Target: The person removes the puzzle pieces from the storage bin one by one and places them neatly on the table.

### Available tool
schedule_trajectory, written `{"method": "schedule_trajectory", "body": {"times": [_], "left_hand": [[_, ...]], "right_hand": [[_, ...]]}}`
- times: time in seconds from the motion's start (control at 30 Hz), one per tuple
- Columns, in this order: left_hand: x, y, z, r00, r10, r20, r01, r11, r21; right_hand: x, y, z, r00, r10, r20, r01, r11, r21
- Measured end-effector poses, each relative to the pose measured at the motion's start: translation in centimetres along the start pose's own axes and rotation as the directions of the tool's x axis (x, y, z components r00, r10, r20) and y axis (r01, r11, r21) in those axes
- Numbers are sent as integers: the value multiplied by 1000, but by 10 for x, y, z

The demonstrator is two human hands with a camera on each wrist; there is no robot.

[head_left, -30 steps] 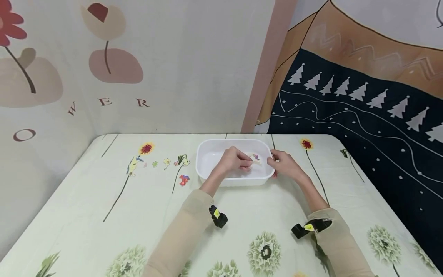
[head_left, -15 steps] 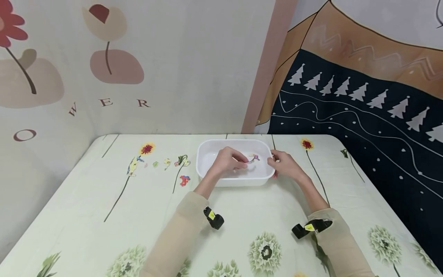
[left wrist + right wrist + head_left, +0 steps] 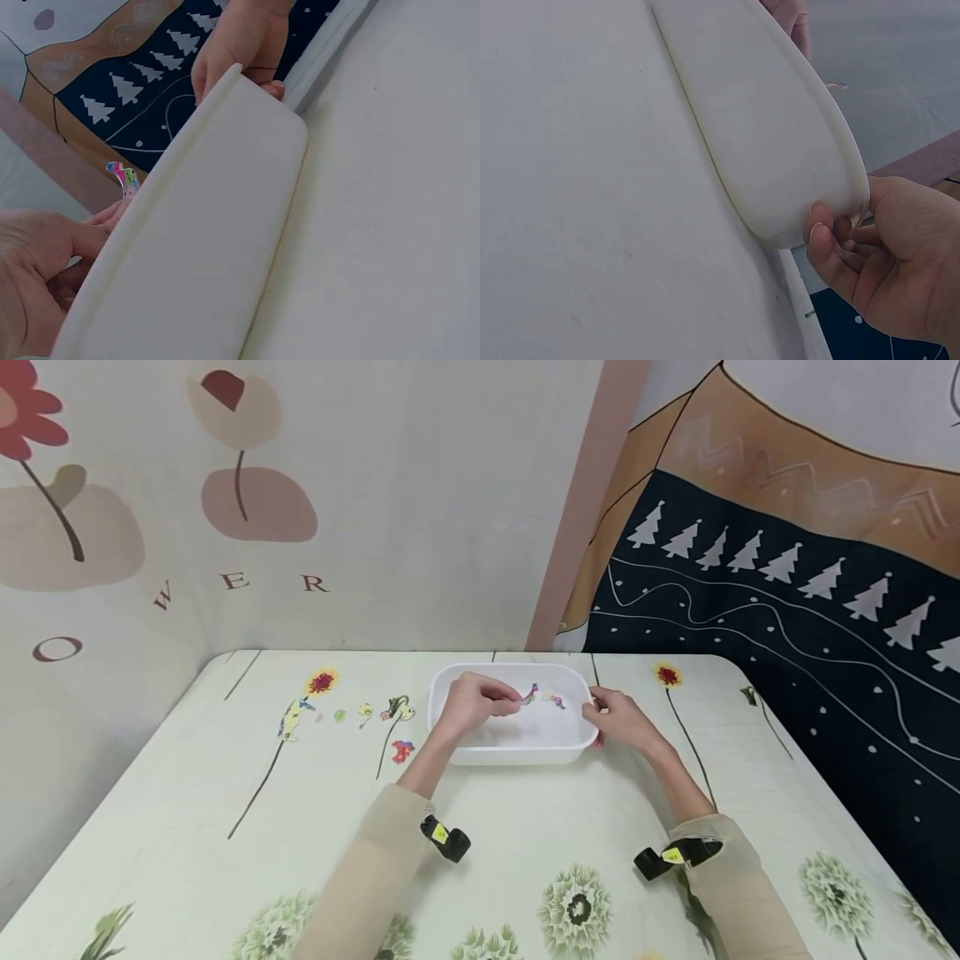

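Observation:
My left hand (image 3: 474,703) reaches into the white plastic tub (image 3: 525,756) and pinches a small, colourful, sticker-like cutout (image 3: 529,694). In the left wrist view this pink, green and blue cutout (image 3: 124,178) stands up from the fingertips, past the tub's rim. A second small cutout (image 3: 555,701) lies in the tub, to the right of the held one. At the tub's right end, my right hand (image 3: 621,717) grips the rim. The right wrist view shows that hand (image 3: 885,259) with fingers curled under the rim, against the outer wall.
Left of the tub, several small cutouts lie on the flowered tablecloth (image 3: 517,827), among them a red one (image 3: 402,751), a green one (image 3: 340,716) and a yellow one (image 3: 365,714). A bit of red (image 3: 598,740) shows below the right hand. A wall stands behind the table.
My left hand has drawn left inside the tub with the cutout, which now points upward. The other cutout has come into plain sight. My right hand stays on the rim.

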State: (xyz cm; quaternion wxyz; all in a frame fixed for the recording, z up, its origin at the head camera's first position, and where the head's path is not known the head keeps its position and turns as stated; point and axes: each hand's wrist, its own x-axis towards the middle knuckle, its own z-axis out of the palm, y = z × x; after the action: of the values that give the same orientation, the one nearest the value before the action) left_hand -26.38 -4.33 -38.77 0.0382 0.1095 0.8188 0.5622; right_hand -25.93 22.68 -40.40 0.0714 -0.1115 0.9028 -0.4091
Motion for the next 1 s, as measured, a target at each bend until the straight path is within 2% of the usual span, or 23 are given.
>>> {"method": "schedule_trajectory", "body": {"times": [0.17,0.37,0.6,1.0], "left_hand": [[-6,4,-9,999,17,-40,-19,999,-42],[-14,9,-19,995,24,-95,-28,999,-40],[-22,7,-33,988,20,-151,-26,999,-40],[-41,2,-68,985,-27,-173,19,999,-48]], "right_hand": [[-1,-1,0,1000,2,-2,-2,1000,-3],[0,0,0,1000,-5,2,5,1000,-3],[-1,-1,-1,1000,-4,-2,4,1000,-3],[-2,-2,0,1000,-15,-5,15,1000,2]]}}
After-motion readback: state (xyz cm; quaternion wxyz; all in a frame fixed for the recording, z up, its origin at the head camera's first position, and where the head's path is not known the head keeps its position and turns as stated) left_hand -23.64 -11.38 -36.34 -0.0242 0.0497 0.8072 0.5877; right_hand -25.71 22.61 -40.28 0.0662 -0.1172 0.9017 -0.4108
